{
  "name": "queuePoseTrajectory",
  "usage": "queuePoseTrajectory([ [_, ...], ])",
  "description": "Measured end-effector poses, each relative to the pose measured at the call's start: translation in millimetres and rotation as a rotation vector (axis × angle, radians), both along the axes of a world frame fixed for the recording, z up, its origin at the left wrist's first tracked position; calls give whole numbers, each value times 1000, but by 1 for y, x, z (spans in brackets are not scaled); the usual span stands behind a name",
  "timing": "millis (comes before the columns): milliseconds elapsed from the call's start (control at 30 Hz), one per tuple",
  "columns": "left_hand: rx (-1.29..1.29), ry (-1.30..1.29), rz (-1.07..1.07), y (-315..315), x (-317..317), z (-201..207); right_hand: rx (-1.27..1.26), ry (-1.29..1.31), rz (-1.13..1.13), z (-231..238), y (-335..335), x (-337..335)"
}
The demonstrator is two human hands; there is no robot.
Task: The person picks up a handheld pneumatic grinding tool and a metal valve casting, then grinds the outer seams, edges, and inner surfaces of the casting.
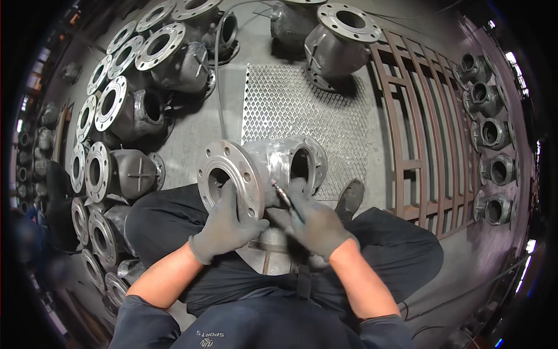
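The person sits on the floor [192, 134] with legs spread, and a grey cast valve body [273, 166] stands between the knees, just in front of the torso. Its large round flange [229, 174], with bolt holes around the rim, faces the person's left; a second opening faces forward and right.

The left hand [225, 227], in a grey glove, lies flat against the lower face of the flange, fingers spread and pressed on the metal. Its grip is open; it steadies the part rather than enclosing it.

The right hand [317, 224], also gloved, is closed around a slim pen-shaped tool [283, 195]. The tool tip points up and left and sits at the valve body wall just behind the flange; contact cannot be confirmed.

A perforated metal sheet [302, 110] lies on the floor directly beyond the valve body. Rows of similar flanged valve bodies [116, 104] stand along the person's left and ahead. A rust-coloured metal grating [418, 128] lies to the right, with smaller valve housings [491, 134] lined up beyond it.
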State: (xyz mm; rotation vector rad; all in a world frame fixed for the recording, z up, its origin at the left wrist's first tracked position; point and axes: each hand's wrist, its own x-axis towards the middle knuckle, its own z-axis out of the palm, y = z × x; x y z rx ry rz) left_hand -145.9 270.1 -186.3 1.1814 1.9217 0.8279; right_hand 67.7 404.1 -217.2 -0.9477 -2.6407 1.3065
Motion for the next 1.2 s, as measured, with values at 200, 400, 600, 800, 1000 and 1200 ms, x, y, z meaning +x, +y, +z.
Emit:
queuePoseTrajectory([
  [200, 36, -123, 50, 7, -5, -3, -78, 16, -222, -15, -57, -4],
  [400, -17, -342, 165, 21, -6, 12, -88, 276, -321, -38, -67, -22],
  [600, -40, -375, 206, 19, -11, 9, -100, 267, -280, -50, -59, -27],
  [800, 3, -353, 226, 20, -7, 9, -202, 246, -231, -30, -61, -20],
  [1000, -11, -288, 205, 30, -7, 12, -177, 190, -295, -19, -26, 19],
  [1200, 1, -207, 177, 34, -1, 6, -146, 34, -158, 6, 17, 27],
])
